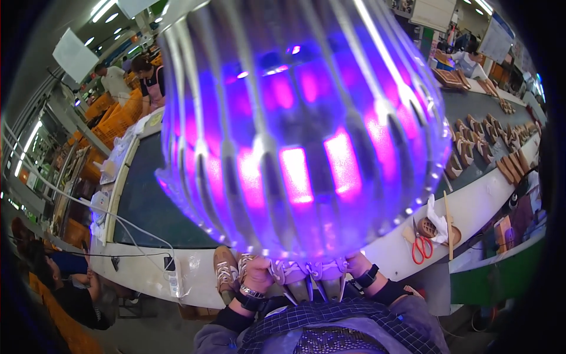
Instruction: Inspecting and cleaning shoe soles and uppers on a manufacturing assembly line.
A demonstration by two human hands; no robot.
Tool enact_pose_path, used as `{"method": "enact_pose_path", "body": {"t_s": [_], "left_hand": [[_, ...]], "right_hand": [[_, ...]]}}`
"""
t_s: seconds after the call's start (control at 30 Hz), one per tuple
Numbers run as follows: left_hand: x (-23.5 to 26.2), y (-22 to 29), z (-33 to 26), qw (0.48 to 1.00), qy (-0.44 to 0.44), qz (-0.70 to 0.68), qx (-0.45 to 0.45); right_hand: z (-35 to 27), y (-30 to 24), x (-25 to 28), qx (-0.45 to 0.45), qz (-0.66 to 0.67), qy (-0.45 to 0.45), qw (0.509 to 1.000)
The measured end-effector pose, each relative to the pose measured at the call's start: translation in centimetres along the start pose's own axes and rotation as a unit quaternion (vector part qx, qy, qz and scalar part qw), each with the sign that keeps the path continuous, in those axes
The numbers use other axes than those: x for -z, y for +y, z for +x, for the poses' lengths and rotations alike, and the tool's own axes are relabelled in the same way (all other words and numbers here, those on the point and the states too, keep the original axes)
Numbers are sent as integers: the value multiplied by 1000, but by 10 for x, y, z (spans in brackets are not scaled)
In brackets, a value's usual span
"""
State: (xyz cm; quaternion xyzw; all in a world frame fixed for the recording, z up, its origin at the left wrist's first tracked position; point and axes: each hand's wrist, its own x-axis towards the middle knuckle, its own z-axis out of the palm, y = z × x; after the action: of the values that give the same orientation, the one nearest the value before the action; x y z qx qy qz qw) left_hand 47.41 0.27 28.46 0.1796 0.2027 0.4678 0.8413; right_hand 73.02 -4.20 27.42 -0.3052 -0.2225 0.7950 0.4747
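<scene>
At the lower rim of a bowl-shaped lamp, a pair of laced shoes lies between the two hands, close to the wearer's dark checked apron. Bright, slender metal ribs curve down the lamp around a violet glow, with rectangular magenta patches behind them. The shoes are tinted violet, with pale laces crossing the uppers. Beside them, brown shoes with white laces rest on the smooth pale bench edge; beyond it lies a flat, dark belt.

Both forearms angle inward from below. The left hand, above a metal-link bracelet, is curled with its fingers closed on the side of the nearer shoe. The right hand, above a black wristband, lies against the opposite shoe; the lamp partly covers it, so its grip cannot be told.

Orange crates with perforated walls stand at far left; their contents are indistinct. Red-handled scissors lie at right.
</scene>
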Motion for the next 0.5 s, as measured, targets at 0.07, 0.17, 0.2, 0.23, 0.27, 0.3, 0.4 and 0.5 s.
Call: {"method": "enact_pose_path", "body": {"t_s": [0.07,0.17,0.2,0.23,0.27,0.3,0.4,0.5], "left_hand": [[0,-3,10,1000,17,-3,23],[2,-7,28,996,19,-2,82],[11,-10,33,993,8,22,114],[18,-13,38,988,-3,45,146],[16,-15,41,987,-20,38,152],[14,-17,45,985,-27,41,165],[11,-28,56,975,6,125,184],[7,-48,66,959,6,198,201]], "right_hand": [[-2,5,6,32,45,-29,998],[-14,0,12,59,94,-14,994],[-17,-2,12,71,101,-35,992],[-22,-2,13,85,108,-57,989],[-29,-1,17,95,111,-48,988],[-35,1,21,94,108,-33,989],[-51,9,34,109,127,-18,986],[-71,17,41,131,156,-13,979]]}}
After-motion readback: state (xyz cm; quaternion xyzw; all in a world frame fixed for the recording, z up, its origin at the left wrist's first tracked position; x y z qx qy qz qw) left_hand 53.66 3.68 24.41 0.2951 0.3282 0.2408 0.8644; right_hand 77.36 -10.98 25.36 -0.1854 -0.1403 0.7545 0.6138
